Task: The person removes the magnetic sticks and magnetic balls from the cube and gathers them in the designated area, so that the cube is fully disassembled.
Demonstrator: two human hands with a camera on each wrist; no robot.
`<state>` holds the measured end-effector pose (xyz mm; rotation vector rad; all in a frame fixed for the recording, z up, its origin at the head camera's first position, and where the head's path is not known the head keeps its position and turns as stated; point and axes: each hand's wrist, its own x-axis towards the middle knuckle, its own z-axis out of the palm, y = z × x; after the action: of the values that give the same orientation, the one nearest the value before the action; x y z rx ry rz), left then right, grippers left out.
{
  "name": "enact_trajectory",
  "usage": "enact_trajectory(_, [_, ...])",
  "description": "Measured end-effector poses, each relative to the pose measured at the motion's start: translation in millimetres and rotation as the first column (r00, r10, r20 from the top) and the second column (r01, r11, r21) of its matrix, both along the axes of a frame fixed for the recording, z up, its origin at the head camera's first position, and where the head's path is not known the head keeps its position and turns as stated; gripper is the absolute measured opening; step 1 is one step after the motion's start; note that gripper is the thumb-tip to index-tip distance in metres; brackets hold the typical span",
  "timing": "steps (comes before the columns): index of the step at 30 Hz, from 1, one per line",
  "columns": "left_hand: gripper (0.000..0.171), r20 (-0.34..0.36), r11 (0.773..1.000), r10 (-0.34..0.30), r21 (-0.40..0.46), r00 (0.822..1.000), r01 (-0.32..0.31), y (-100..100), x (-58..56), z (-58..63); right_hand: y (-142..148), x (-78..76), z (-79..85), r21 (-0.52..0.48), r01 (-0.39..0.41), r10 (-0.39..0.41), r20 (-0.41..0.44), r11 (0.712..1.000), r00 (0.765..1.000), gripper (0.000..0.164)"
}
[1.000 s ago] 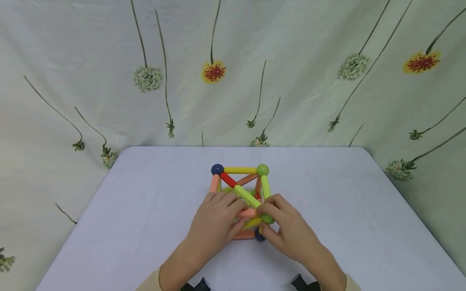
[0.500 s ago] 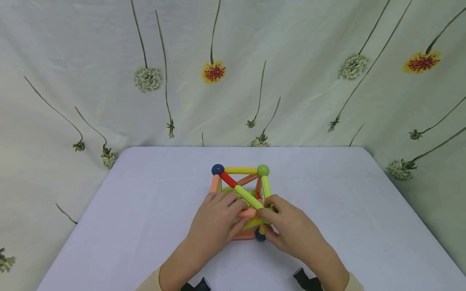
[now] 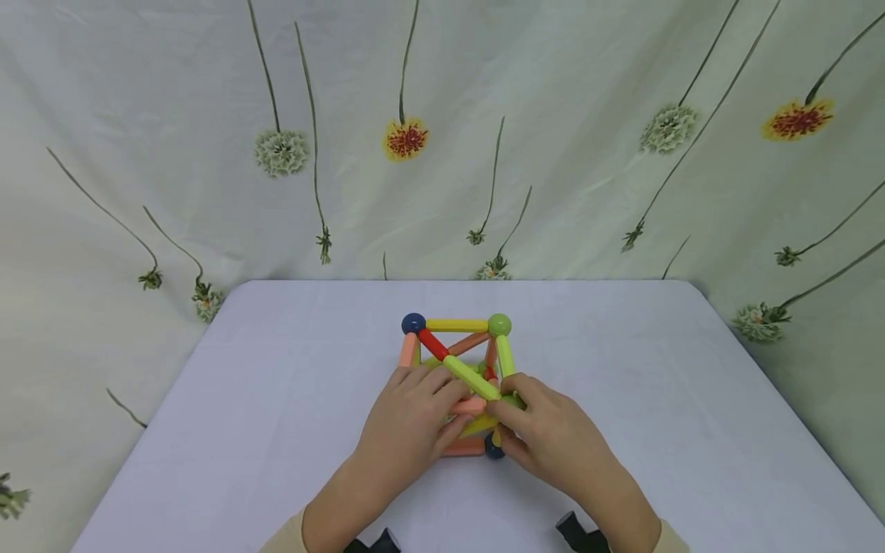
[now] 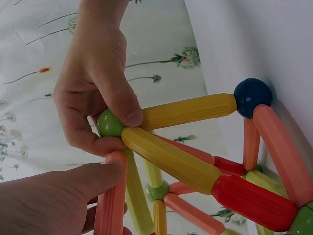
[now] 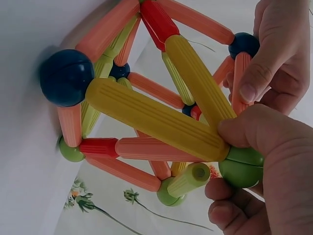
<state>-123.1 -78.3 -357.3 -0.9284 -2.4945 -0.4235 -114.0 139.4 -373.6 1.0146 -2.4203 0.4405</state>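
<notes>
A frame of magnetic rods and balls stands on the white table (image 3: 228, 430) in the head view. My right hand (image 3: 556, 438) pinches a green ball (image 5: 242, 166) at its near right corner, thumb beside the yellow rods (image 5: 156, 117) that meet there. With thumb and fingers my left hand (image 3: 411, 426) grips a salmon-pink rod (image 4: 110, 196), its end right by that green ball. A lime rod (image 3: 473, 378) slants across the top, joined to a red rod (image 3: 433, 344) that runs to a navy ball (image 3: 413, 323). My hands hide much of the frame's near side.
Another green ball (image 3: 499, 325) and a yellow rod (image 3: 456, 325) form the frame's back top edge. Low at its near side is a navy ball (image 3: 494, 445). Black pieces (image 3: 584, 534) show beside both wrists. A flower-printed cloth (image 3: 581, 153) hangs behind the table.
My right hand has shifted slightly, and its fingers now cover more of the green ball. My left hand and the rest of the frame stay nearly as they were.
</notes>
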Motion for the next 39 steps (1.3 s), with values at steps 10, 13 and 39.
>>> enact_trajectory(10, [0.024, -0.018, 0.999, -0.015, 0.038, 1.000, 0.016, 0.2, -1.2, -3.0, 4.1, -1.1, -1.4, -0.116, -0.064, 0.063, -0.009, 0.991, 0.998, 0.028])
enact_trajectory(13, [0.024, -0.010, 0.999, -0.011, 0.035, 1.000, 0.011, 0.3, -1.0, -2.3, 5.6, -0.7, -1.7, -0.152, -0.068, 0.071, 0.016, 0.986, 0.997, 0.029])
enact_trajectory(39, [0.026, -0.002, 1.000, -0.007, 0.016, 1.000, 0.007, 0.4, 0.5, -0.8, 12.0, 6.3, -3.4, -0.552, 0.072, 0.128, 0.316, 0.831, 0.940, 0.048])
